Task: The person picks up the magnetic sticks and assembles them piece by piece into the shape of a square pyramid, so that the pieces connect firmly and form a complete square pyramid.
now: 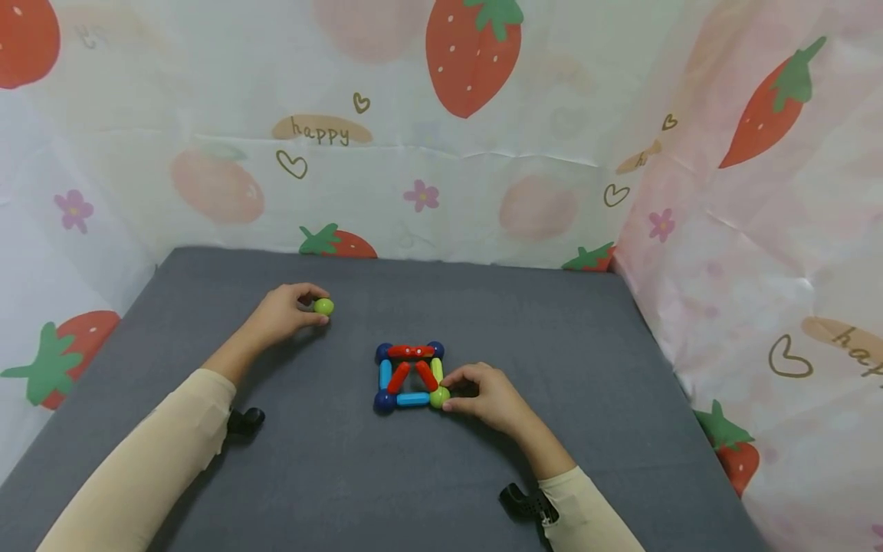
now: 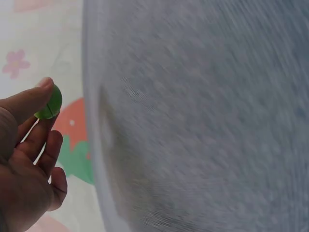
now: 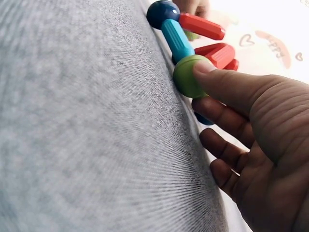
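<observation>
My left hand (image 1: pixel 284 313) pinches a green ball (image 1: pixel 323 307) between thumb and fingers above the back left of the table; the left wrist view shows the same green ball (image 2: pixel 55 102) at the fingertips. My right hand (image 1: pixel 491 397) grips another green ball (image 1: pixel 439 397), the front right corner of a small frame of magnetic rods and balls. Dark blue balls (image 1: pixel 385 401) form the other corners. Light blue rods (image 1: pixel 413 399) run along the front and left, a yellow-green rod (image 1: pixel 437 370) along the right, and red (image 1: pixel 411 352) at the back. Two inner red rods (image 1: pixel 398 378) tilt upward from the front corners.
A grey cloth (image 1: pixel 331 475) covers the table. Behind and at the right hang curtains (image 1: pixel 441 153) printed with strawberries. A black camera mount (image 1: pixel 246 422) sits at the left wrist, and a second black mount (image 1: pixel 522 503) at the right.
</observation>
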`<state>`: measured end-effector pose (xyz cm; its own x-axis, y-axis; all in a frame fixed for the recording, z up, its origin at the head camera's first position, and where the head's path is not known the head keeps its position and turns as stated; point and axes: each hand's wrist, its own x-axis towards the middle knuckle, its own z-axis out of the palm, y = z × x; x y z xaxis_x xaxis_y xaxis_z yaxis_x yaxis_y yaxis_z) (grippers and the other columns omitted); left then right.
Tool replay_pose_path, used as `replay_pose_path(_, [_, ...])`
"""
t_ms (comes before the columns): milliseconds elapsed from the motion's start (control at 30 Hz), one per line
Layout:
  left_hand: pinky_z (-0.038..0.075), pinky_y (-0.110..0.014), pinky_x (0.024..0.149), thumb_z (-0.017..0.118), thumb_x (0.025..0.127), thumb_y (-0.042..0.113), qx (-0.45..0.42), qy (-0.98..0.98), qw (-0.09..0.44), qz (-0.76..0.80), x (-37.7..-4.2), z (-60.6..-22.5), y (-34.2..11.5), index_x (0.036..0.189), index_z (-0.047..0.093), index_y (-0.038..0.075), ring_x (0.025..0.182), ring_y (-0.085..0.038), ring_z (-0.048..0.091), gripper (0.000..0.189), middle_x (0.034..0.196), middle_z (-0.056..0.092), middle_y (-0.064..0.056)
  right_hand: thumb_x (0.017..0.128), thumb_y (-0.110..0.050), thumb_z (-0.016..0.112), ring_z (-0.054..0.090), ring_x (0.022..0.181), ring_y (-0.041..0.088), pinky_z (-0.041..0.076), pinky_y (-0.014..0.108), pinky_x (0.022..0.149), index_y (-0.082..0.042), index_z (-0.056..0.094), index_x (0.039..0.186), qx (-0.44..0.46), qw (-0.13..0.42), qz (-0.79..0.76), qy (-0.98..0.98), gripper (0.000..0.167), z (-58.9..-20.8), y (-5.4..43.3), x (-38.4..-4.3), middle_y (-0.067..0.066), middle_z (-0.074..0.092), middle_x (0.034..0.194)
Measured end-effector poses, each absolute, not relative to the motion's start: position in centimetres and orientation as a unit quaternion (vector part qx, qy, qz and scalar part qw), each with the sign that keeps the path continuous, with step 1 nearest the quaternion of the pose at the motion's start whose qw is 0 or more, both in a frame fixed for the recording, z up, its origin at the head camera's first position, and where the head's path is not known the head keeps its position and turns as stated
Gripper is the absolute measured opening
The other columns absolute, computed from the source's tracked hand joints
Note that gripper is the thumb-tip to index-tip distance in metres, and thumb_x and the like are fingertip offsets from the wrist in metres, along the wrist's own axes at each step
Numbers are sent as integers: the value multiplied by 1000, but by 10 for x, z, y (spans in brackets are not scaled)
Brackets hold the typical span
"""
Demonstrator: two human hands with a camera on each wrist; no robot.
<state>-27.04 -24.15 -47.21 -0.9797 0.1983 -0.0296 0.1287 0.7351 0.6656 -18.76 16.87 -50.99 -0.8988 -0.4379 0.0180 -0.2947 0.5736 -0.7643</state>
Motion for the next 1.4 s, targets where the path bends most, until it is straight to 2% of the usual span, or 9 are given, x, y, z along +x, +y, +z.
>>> replay_pose_path(500, [44, -49, 94, 79, 92, 32, 122, 908, 21, 401, -247, -443, -203, 132, 66, 17, 121, -34, 52, 45, 127, 63, -7, 81, -30, 89, 58, 102, 11, 49, 38, 92, -34, 77, 105, -208, 88, -420, 879, 27, -510, 169, -186, -14, 68, 106])
replay_pose_path(800, [44, -42, 79, 81, 90, 31, 146, 901, 15, 409, -231, -428, -175, 128, 69, 21, 111, -24, 48, 41, 118, 62, -4, 81, -31, 89, 59, 101, 11, 49, 38, 92, -35, 77, 105, -209, 87, -422, 878, 27, -510, 171, -186, -14, 68, 106])
replay_pose_path(1167, [45, -43, 88, 82, 88, 35, 207, 885, 38, 415, -219, -423, -148, 128, 71, 21, 111, -21, 49, 43, 122, 63, 2, 81, -31, 89, 59, 102, 11, 48, 39, 94, -34, 77, 106, -208, 88, -420, 879, 28, -509, 170, -187, -13, 68, 107])
replay_pose_path(1400, [45, -44, 93, 83, 88, 32, 232, 880, 45, 413, -215, -427, -135, 124, 73, 27, 111, -24, 52, 38, 121, 67, 7, 81, -31, 89, 59, 101, 11, 48, 38, 93, -34, 77, 105, -203, 89, -421, 879, 28, -510, 170, -187, -13, 68, 106])
